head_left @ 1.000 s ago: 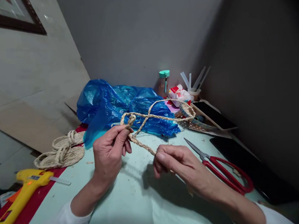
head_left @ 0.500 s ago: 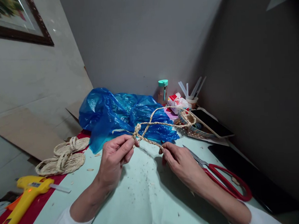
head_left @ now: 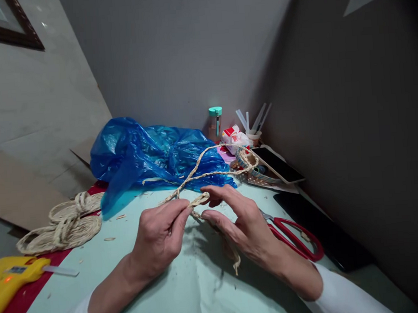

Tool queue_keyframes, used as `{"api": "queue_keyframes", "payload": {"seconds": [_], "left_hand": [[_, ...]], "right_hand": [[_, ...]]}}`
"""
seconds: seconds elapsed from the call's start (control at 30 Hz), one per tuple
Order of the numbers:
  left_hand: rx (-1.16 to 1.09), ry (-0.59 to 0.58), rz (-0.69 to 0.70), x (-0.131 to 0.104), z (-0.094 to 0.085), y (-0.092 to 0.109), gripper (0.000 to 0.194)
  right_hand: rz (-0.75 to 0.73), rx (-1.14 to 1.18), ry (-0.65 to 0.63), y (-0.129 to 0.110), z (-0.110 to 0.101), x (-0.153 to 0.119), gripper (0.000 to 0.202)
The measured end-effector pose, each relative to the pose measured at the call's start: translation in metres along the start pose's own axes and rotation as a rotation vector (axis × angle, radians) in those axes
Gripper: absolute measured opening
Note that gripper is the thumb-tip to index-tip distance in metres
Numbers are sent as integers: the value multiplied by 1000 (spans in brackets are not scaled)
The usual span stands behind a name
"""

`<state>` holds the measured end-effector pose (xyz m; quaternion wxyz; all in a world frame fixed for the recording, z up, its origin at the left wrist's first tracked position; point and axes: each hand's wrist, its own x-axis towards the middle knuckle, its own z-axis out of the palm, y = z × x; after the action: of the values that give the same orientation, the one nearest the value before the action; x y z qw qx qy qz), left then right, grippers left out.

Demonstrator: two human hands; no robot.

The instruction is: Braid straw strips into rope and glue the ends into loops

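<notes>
A: Item one — braided cord (head_left: 210,174). Where is it?

B: Centre of the table (head_left: 190,291). The left hand (head_left: 157,238) pinches it at a small loop; the right hand (head_left: 240,223) grips the same spot with thumb and forefinger, other fingers spread. A knot looks begun but not drawn tight. The long run trails far right; a frayed end hangs near.

A: Surroundings?

B: Blue plastic bag (head_left: 151,151) far centre — scissors (head_left: 295,236) just right of the hands, glue gun (head_left: 10,280) near left, raffia bundle (head_left: 61,224) left. Nothing blocks the hands.
</notes>
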<state>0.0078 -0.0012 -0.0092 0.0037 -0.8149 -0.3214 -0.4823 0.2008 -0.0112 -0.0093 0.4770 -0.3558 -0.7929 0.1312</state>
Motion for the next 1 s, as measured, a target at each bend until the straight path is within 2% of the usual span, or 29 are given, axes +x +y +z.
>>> {"api": "queue_keyframes", "payload": {"seconds": [0.17, 0.33, 0.57, 0.8, 1.0], "left_hand": [[23, -52, 88, -2, 3, 1, 11], [22, -136, 56, -1, 0, 5, 12], [19, -146, 50, -2, 0, 4, 16], [40, -149, -4, -3, 0, 4, 18], [-1, -178, -28, -5, 0, 2, 21]], "right_hand": [[-123, -70, 24, 2, -1, -1, 22], [-106, -63, -3, 1, -1, -2, 9], [-92, -20, -48, -2, -3, -3, 16], [-56, 28, -37, 1, -1, -4, 17], [-140, -56, -42, 7, 4, -6, 17]]}}
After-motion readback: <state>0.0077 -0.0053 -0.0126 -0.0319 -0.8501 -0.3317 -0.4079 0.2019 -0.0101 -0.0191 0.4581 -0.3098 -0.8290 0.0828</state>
